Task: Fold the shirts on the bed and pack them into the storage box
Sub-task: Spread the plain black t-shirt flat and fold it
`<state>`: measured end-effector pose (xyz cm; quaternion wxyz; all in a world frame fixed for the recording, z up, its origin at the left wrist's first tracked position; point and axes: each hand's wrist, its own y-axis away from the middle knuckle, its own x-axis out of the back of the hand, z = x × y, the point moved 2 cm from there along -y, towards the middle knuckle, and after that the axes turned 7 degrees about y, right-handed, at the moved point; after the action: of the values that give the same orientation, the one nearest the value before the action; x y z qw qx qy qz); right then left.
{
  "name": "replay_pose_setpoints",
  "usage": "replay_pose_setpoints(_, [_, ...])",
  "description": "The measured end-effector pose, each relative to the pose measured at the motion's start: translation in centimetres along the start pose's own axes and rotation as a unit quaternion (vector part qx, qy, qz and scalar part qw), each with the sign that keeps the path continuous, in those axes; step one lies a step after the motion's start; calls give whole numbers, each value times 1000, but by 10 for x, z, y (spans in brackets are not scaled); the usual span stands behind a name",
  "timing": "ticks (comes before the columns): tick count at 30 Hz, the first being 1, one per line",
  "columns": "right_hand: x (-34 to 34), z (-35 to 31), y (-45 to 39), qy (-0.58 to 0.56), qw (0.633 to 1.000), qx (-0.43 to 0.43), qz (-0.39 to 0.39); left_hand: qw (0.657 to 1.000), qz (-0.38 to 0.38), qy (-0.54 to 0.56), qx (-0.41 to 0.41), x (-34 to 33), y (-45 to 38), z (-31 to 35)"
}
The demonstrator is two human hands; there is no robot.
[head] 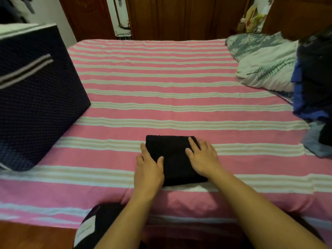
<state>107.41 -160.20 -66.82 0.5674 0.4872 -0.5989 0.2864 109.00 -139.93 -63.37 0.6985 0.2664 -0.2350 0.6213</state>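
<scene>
Both hands lie flat and relaxed, gripping nothing: the left hand point(149, 168) rests on the left edge of the folded black shirt point(175, 159), thumb laid over the cloth, and the right hand point(203, 159) presses open-palmed on its right side, fingers straight and spread. That shirt sits as a neat dark rectangle near the front edge of the bed, right before the person, both bare forearms reaching in from below.

Under it runs the pink bedsheet point(161, 97) with its pale cream stripes, smooth across the middle and rumpled where it drops over the near edge. Reddish wooden floor point(36, 236) shows at the lower left. Dark brown wooden doors point(179, 17) close off the far side of the room.

Over on the left stands the storage box point(37, 97), navy fabric with tiny dots and a grey striped handle, set on the sheet and well apart from the shirt. Its inside cannot be seen from this angle.

At the far right corner lies a crumpled quilt point(265, 69), grey floral on one face and white on the other. Just beside it, along the right edge, a heap of dark and blue clothes point(312, 90) is piled, blurred here.
</scene>
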Motion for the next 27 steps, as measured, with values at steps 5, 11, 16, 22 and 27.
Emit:
replay_pose_setpoints(5, [10, -6, 13, -161, 987, -19, 13, 961, -113, 191, 163, 12, -29, -9])
replay_pose_setpoints(11, [35, -34, 39, -511, 854, -85, -52, 831, -260, 450, 197, 56, -28, 8])
replay_pose_setpoints(16, [55, -109, 32, -652, 736, -69, -172, 812, -255, 493, 182, 126, -66, -7])
replay_pose_setpoints(22, [52, -205, -15, -682, 696, -81, -210, 862, -216, 389, 243, 194, -147, -58])
replay_pose_setpoints(27, [68, -284, -102, -663, 736, -31, -130, 982, -23, 172, 80, 246, -258, -59])
